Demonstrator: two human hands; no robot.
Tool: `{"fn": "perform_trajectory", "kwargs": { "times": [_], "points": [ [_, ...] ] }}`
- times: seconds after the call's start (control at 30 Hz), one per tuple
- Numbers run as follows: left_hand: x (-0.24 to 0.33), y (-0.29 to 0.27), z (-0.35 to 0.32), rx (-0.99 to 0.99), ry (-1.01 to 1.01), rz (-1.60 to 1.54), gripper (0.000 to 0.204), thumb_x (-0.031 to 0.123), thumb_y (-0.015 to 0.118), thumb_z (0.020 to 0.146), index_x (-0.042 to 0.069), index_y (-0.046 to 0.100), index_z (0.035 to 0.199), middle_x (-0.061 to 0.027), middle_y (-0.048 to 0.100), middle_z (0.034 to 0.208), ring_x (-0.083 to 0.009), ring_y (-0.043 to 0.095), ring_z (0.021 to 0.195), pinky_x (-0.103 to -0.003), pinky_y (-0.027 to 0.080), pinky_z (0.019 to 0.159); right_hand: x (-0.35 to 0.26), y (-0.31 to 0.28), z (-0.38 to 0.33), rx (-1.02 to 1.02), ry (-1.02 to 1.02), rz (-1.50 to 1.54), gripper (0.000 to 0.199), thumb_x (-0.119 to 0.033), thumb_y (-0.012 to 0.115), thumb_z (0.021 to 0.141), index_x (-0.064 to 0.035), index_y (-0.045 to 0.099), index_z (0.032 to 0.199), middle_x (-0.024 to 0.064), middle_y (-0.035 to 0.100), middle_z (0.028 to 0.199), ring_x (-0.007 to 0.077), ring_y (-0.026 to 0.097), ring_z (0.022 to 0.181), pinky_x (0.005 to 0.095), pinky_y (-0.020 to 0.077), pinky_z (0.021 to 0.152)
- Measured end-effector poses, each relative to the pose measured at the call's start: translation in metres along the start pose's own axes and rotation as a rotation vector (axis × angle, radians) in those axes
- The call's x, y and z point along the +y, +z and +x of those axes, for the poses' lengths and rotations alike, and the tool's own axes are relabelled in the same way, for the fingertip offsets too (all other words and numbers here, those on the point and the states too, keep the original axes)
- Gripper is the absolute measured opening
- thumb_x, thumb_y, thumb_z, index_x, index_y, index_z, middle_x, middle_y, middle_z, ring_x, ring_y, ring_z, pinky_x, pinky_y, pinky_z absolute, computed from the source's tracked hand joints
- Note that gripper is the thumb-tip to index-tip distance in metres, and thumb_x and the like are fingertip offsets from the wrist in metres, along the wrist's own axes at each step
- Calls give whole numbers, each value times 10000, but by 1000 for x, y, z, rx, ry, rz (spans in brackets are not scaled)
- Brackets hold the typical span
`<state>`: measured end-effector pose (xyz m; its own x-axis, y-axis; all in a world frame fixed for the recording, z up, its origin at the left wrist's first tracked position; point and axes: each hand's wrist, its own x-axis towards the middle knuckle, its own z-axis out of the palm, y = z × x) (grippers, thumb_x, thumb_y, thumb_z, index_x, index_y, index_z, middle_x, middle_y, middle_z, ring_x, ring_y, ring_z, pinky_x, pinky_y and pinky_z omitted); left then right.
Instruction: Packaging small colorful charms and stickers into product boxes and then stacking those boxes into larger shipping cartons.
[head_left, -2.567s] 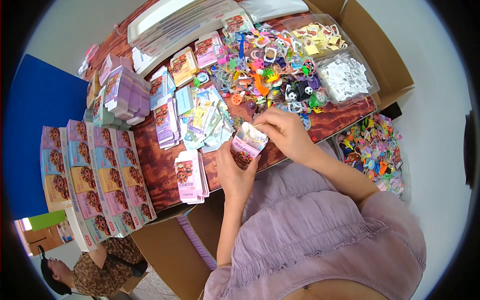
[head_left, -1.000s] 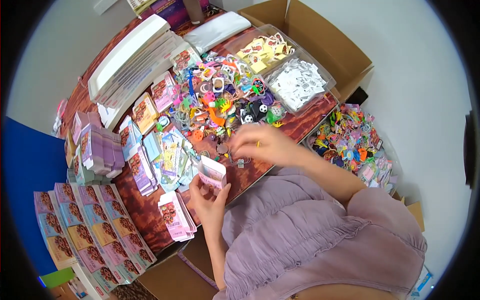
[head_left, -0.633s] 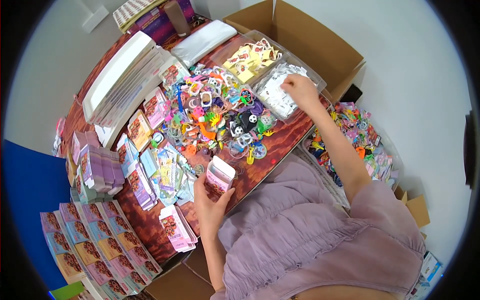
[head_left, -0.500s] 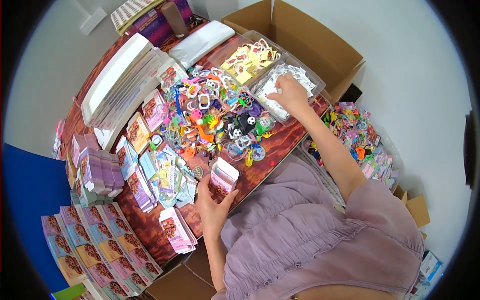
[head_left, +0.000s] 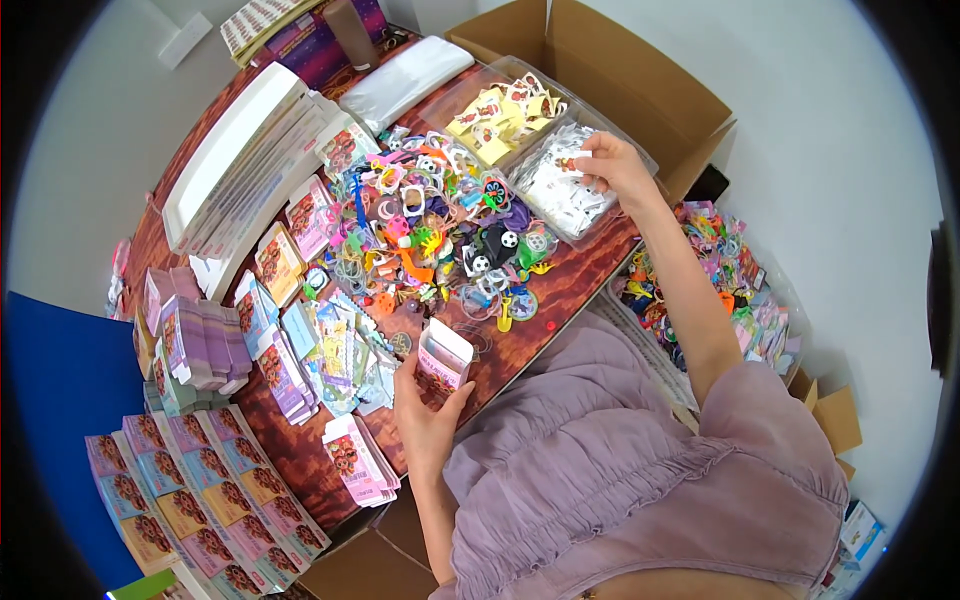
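Note:
Near the table's front edge, my left hand [head_left: 428,424] is wrapped round a small pink and white carton [head_left: 444,360], whose top flap stands up. My right hand [head_left: 618,170] is over the clear plastic bin at the back right, thumb and fingers pinching a small white printed packet [head_left: 572,160]. Below it, many similar white packets [head_left: 565,200] fill that compartment. Yellow printed pieces [head_left: 500,115] lie in the compartment beside it. Between my hands spreads a heap of small colourful plastic toys [head_left: 420,225].
Flattened pink cartons [head_left: 358,462] and a pile of printed cards [head_left: 345,355] lie left of my left hand. Filled display trays [head_left: 200,490] stand at the lower left, stacked white trays [head_left: 240,150] behind. An open cardboard box [head_left: 640,90] and a toy-filled bag [head_left: 715,290] flank the table's right side.
My right hand has risen slightly from the white packets and moved right, and a printed packet now shows in its fingers. My left hand keeps the carton in nearly the same place.

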<state>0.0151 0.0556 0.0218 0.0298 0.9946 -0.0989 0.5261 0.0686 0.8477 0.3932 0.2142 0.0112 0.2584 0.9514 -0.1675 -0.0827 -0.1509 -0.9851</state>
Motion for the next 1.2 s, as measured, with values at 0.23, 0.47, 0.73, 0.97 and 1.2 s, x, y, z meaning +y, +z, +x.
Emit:
{"fn": "perform_trajectory", "kwargs": {
  "times": [0.23,0.47,0.73,0.97,1.2],
  "points": [
    [-2,0,-4,-6,6,50,727,98,857,707,-42,478,1311,-166,560,1214,-272,596,1090,-358,488,927,4,15,22,-195,-329,-750,201,-67,740,739,-12,664,917,41,614,727,126,598,698,303,439,592],
    [4,2,-3,31,-15,-54,738,134,849,698,-41,495,1321,-119,595,1185,-220,565,1021,-337,462,899,6,15,23,-52,-259,-781,194,-101,746,715,-21,644,858,117,651,818,255,627,789,372,476,698],
    [5,1,-2,24,64,26,716,90,858,694,-33,493,1296,-166,561,1209,-295,586,1099,-378,472,945,15,27,17,-128,-299,-861,208,-121,752,725,-19,660,881,128,653,843,246,627,805,373,478,713],
    [-9,1,-7,48,44,-5,724,117,840,714,-31,484,1326,-126,577,1196,-234,584,1040,-341,485,884,14,17,15,22,-362,-728,205,-129,713,761,-13,674,926,103,678,812,202,635,751,362,490,693],
    [-8,-3,-6,45,74,26,733,115,837,719,-33,473,1338,-129,574,1210,-236,582,1057,-351,483,896,-8,8,3,-25,-16,-194,110,-113,699,876,-49,657,954,-28,608,740,20,533,566,168,393,475]
  ]
}}
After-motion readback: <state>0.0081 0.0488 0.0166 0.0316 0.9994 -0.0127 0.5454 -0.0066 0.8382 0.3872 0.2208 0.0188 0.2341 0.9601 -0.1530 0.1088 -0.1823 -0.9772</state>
